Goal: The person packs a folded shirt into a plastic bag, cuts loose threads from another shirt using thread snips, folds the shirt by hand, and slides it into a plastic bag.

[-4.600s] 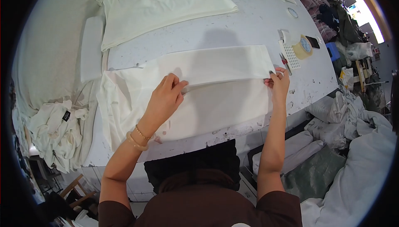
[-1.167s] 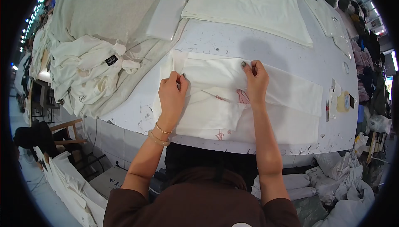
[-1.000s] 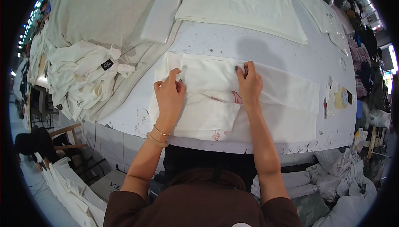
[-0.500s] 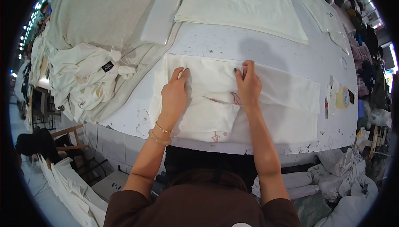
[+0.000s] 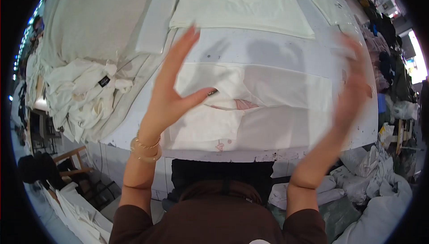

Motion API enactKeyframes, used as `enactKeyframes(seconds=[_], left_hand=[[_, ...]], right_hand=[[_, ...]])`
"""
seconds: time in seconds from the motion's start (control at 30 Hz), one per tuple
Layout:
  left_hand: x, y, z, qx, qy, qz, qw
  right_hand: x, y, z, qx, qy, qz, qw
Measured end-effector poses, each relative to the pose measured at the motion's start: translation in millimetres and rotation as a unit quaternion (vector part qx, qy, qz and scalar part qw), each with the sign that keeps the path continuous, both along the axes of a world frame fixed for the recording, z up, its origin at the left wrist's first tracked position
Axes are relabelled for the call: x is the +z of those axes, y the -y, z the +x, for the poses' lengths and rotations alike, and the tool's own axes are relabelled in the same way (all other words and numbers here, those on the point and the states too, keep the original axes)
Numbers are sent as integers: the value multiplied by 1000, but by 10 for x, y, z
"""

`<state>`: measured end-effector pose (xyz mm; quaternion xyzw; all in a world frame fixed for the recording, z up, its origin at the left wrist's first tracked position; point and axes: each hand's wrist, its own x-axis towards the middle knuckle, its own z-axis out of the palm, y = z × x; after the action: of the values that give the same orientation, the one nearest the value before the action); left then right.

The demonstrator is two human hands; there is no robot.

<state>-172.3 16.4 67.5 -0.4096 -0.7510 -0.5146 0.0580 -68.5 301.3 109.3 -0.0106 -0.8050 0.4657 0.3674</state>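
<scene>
A white garment (image 5: 279, 125) with red printing lies folded on the white table, its near edge close to the table's front edge. A gap between its folded flaps shows some of the red print (image 5: 245, 105). Raised above the garment's left part, my left hand (image 5: 172, 96) has thumb and fingers wide apart and holds nothing. My right hand (image 5: 353, 81) is off the garment, beyond its right end and over the right side of the table. It is blurred, but its fingers look stretched out, with nothing visible in them. The small items beneath it are mostly hidden.
Another white garment (image 5: 241, 5) is spread at the back of the table (image 5: 263, 50). To the left are a white block-like pad (image 5: 156, 20), a large beige cloth (image 5: 98, 16) and a crumpled white garment (image 5: 80, 92) with a black label. Wrapped bundles (image 5: 357, 177) lie below right.
Both hands have lifted off the folded garment and moved apart, the left one leftward and the right one far to the right. The folded garment stays on the table.
</scene>
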Motion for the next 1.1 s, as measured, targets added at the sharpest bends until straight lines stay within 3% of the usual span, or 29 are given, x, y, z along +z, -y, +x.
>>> enactKeyframes(seconds=[0.07, 0.2, 0.33, 1.1], left_hand=[[400, 2, 43, -97, -134, 114, 980], [659, -96, 533, -168, -146, 152, 963], [803, -3, 519, -169, -148, 178, 958], [944, 265, 569, -175, -158, 235, 943]], right_hand=[[475, -167, 455, -29, -25, 115, 993], [757, -32, 946, 148, 147, 312, 927], [732, 12, 1078, 176, 208, 362, 892], [761, -138, 1444, 117, 284, 345, 887]])
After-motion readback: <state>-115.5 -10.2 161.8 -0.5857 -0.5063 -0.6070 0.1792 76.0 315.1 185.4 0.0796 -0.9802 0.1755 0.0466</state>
